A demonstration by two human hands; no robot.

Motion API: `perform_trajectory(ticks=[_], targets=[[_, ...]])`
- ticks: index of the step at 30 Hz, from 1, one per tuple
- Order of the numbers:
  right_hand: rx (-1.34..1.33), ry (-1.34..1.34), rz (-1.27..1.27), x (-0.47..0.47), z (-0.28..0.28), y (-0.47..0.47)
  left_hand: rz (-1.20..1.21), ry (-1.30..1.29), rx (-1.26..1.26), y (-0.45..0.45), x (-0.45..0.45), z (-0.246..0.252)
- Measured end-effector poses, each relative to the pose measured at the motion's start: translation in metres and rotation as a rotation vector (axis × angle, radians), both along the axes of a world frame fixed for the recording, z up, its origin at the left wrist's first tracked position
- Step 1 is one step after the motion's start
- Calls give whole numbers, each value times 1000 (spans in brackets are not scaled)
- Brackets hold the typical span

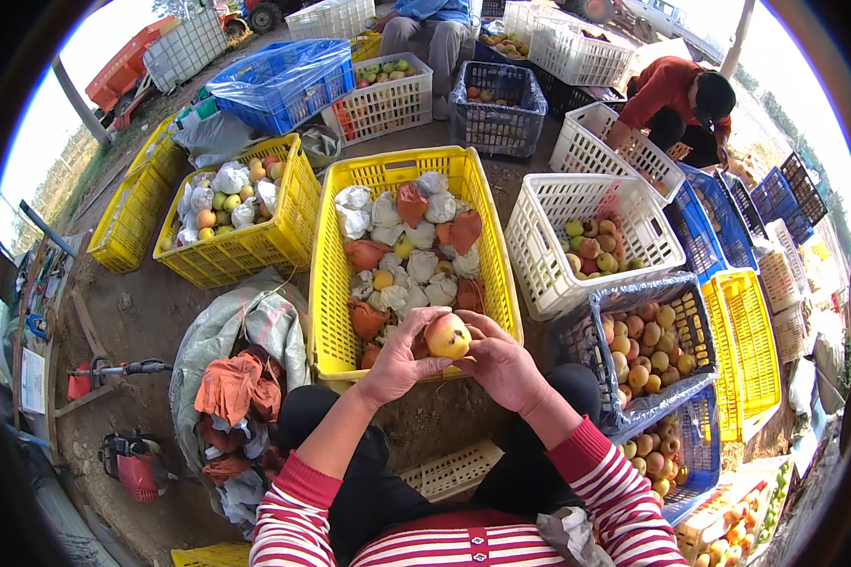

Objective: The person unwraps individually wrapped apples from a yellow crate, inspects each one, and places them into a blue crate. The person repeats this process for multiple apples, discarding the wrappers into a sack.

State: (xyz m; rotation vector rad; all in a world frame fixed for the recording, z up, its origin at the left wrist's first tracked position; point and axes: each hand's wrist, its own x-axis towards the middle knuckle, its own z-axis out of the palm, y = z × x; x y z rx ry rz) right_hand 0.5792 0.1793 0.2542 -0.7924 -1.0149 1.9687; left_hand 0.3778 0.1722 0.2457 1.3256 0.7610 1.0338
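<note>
My left hand and my right hand hold a red and yellow apple between them, over the near rim of a yellow plastic crate. The left fingers wrap its left side; the right fingertips touch its right side. Several dark spots mark the side facing me. Inside the crate lie fruits wrapped in white paper bags and reddish-brown ones, with a few bare apples among them. A woven sack by my left knee holds crumpled orange paper bags.
To the right stand a white crate and a plastic-lined crate, both with apples. Another yellow crate is at left. A red-sleeved person bends over crates; another person sits behind. A red-bodied power tool lies on the ground.
</note>
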Motion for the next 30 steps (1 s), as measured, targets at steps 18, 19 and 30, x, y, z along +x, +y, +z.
perform_trajectory(ticks=[18, 19, 30], targets=[[-210, 94, -378, 36, -33, -84, -162, 26, -10, -46, 60, -42], [-235, 80, -395, 36, -34, -85, -161, 47, 3, -47, 61, -42], [-211, 341, -395, 71, -25, -120, -150, 228, 166, -58, 87, -18]])
